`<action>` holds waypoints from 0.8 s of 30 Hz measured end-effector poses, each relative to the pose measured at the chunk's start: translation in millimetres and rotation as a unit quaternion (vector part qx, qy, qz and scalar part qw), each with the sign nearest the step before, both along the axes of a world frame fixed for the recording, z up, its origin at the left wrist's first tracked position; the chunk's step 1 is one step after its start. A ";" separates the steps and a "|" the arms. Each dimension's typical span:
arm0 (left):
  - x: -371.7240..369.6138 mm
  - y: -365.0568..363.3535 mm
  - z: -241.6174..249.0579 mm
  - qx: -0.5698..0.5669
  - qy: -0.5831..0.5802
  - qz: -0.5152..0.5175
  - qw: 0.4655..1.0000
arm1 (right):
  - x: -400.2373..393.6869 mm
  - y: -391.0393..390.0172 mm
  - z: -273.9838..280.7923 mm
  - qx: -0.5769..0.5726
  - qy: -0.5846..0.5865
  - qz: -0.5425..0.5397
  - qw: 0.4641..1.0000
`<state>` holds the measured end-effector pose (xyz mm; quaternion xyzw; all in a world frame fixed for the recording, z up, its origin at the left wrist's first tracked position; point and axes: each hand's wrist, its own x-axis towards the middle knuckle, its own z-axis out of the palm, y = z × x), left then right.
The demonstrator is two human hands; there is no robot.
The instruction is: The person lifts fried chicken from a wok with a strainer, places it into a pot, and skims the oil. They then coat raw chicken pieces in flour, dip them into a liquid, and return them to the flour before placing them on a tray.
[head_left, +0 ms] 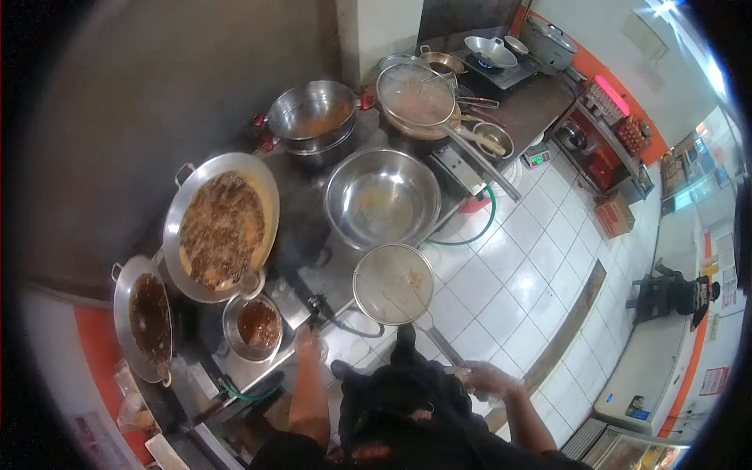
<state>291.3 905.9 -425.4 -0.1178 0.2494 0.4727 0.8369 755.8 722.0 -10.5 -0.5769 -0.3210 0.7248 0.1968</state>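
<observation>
Right hand [487, 381] is gripping a round silver wire-mesh strainer [394, 283] by the handle, just in front of a wide shiny steel bowl [382, 200]. Left hand [311, 345] is by the dark worktop [301, 223], can't tell if it's closed.

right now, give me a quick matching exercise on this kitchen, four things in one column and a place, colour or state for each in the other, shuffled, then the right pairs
Things
1. near strainer
2. biggest wok
3. hose beside the counter
4. cardboard box

Places, colours, states
A. green
B. standing on the tiled floor
C. held by the handle in the right hand
D. bubbling inside

Right pairs
1-C, 2-D, 3-A, 4-B
</observation>
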 end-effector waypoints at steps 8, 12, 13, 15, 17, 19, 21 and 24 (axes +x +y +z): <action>49.3 -1.1 118.2 -0.128 0.342 0.065 0.929 | 72.0 37.6 -31.8 -0.174 0.143 -0.213 0.951; 34.2 -6.2 115.9 -0.113 0.343 0.025 0.932 | 83.4 37.1 -69.4 -0.228 0.185 -0.213 0.932; 34.9 -5.7 121.9 -0.124 0.370 0.002 0.921 | 85.0 40.3 -71.8 -0.215 0.178 -0.196 0.940; 35.3 -0.7 118.2 -0.150 0.411 -0.037 0.899 | 88.0 45.3 -82.0 -0.222 0.184 -0.190 0.938; 25.4 -6.4 96.4 -0.174 0.397 0.097 0.896 | 86.9 37.1 -94.4 -0.224 0.195 -0.191 0.936; 1.8 -10.7 80.9 -0.085 0.476 0.012 0.875 | 84.5 15.6 -108.4 -0.230 0.250 -0.230 0.912; -9.4 -9.8 88.6 -0.133 0.379 -0.032 0.915 | 87.6 24.2 -106.7 -0.256 0.261 -0.229 0.902; 25.3 -2.2 106.0 -0.139 0.516 0.036 0.845 | 91.7 34.2 -104.6 -0.291 0.279 -0.231 0.886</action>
